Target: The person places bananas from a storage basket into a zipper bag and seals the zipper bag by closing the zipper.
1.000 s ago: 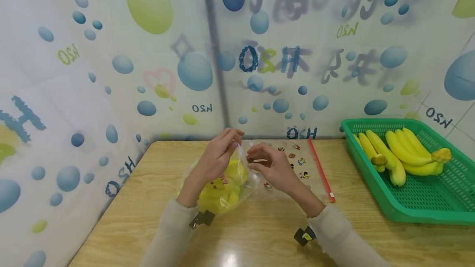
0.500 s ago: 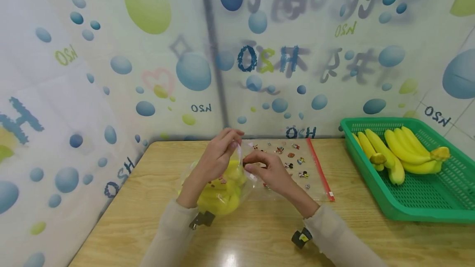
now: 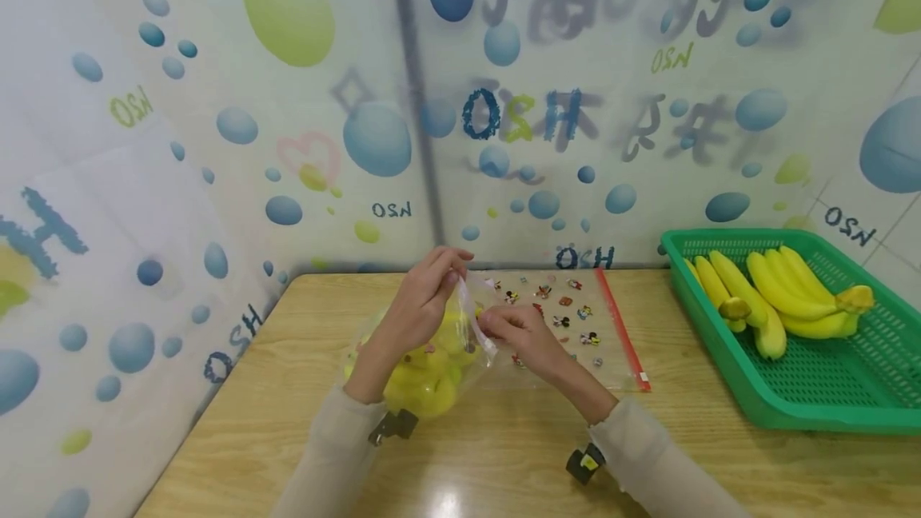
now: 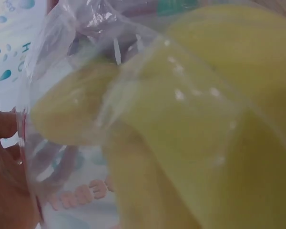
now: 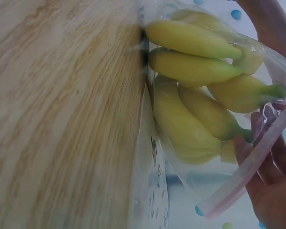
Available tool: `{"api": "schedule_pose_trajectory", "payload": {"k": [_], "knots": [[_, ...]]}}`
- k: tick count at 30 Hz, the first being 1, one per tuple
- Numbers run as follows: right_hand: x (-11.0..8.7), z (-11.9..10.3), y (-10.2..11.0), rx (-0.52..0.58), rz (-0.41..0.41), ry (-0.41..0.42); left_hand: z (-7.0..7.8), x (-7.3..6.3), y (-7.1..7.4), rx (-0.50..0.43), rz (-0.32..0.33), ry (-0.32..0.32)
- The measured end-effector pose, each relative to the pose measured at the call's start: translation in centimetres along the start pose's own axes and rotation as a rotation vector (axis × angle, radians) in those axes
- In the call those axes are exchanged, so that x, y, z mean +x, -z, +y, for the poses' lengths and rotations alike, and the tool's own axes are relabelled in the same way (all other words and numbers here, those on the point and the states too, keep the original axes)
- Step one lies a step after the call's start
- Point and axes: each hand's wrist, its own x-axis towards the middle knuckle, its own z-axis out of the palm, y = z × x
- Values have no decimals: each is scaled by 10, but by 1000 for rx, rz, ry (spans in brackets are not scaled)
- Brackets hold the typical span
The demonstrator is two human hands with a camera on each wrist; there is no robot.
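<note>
A clear plastic zip bag (image 3: 471, 310) with a pale pink zip edge stands on the table, bulging with yellow bananas (image 5: 195, 67). My left hand (image 3: 420, 302) holds the bag's mouth edge from the left. At the mouth from the right is my right hand (image 3: 528, 334). In the right wrist view its fingers (image 5: 271, 160) look spread behind the zip strip, near the banana stems and seen partly through plastic. A banana's dark tip shows in the bag just below those fingers in the head view. The left wrist view is filled by bagged bananas.
A second clear bag (image 3: 583, 334), with small cartoon prints and a red zip strip, lies flat on the wooden table (image 3: 504, 454). To the right stands a green basket (image 3: 763, 390) with more banana bunches (image 3: 799, 286). A patterned curtain (image 3: 345, 222) borders the table.
The right hand has brought a dark-tipped banana leftward into the bag's mouth, and its fingers have followed to the opening. The left hand keeps its grip on the bag edge.
</note>
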Motion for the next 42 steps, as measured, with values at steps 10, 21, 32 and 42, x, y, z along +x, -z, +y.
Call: {"api": "schedule_pose_trajectory", "payload": {"k": [10,21,32,42], "knots": [[-1,-5,-2,-132,-56,-80,2,3,1,-14,-5,-13],[-5,-40,18,-505,29,-156,1,4,7,-7,-9,20],[1,-56,6,-215,18,-305,-3,0,21,-44,43,35],[13,-77,11,-174,237,-242,-2,-3,45,-67,187,41]]}}
